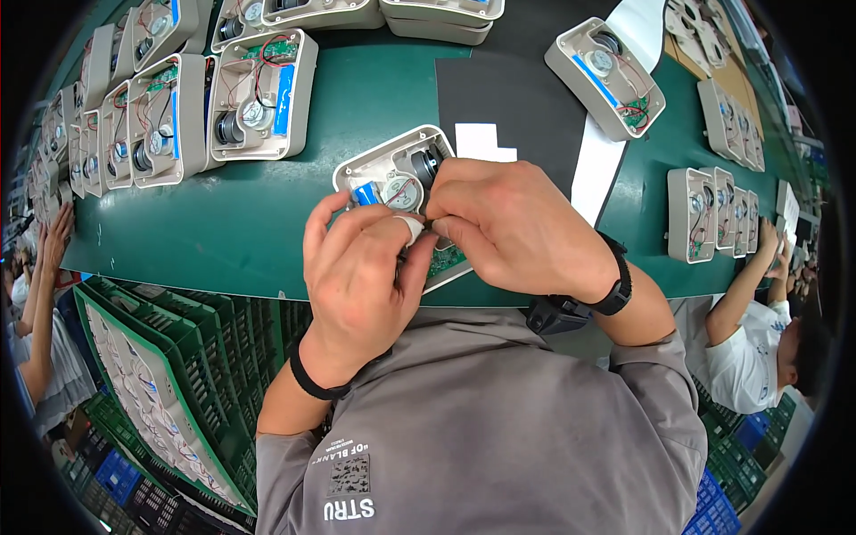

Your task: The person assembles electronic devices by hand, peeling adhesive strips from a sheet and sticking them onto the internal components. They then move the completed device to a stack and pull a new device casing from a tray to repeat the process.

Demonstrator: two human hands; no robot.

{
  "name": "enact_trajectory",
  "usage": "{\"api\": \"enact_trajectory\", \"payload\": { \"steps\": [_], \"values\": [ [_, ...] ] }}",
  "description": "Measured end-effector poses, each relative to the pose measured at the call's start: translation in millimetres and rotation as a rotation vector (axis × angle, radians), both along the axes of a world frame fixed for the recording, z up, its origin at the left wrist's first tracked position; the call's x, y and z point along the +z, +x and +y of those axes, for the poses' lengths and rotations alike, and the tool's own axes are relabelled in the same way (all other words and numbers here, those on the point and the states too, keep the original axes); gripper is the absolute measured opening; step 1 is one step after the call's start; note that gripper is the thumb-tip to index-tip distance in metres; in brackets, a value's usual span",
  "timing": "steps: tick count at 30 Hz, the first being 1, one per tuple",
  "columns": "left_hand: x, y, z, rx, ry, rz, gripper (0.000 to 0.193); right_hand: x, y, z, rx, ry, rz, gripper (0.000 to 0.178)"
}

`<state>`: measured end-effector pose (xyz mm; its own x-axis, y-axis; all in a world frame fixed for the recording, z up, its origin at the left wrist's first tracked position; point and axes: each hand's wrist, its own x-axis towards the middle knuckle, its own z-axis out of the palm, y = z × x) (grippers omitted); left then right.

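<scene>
Together, 2 hands (357, 272) over beige housing (389, 150)

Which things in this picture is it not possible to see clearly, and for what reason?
- What is pinched between left hand and right hand: head view, covered by their grip.
- Part of the green circuit board below them: head view, behind the left hand.
- Top-middle housings: head view, cut off by the upper edge.
- Far-left housings: head view, insides too small.

On the grey shirt (499, 419) we see white lettering (349, 509), one large line and smaller lines, on opposite sides of a dark patterned square (349, 475).
</scene>
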<state>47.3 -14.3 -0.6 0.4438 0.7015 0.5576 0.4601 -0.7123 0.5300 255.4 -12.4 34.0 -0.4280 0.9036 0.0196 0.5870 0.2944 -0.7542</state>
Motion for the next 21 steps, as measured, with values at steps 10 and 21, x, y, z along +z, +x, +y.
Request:
{"api": "enact_trajectory", "payload": {
  "steps": [10,21],
  "values": [
    [-1,-7,3,-0.012,-0.015,0.028,0.034,-11,-1,-4,-0.036,0.113,0.108,0.007],
    [-2,-8,2,0.022,-0.129,-0.041,0.037,-15,-3,-7,-0.013,0.146,0.045,0.012]
  ]
}}
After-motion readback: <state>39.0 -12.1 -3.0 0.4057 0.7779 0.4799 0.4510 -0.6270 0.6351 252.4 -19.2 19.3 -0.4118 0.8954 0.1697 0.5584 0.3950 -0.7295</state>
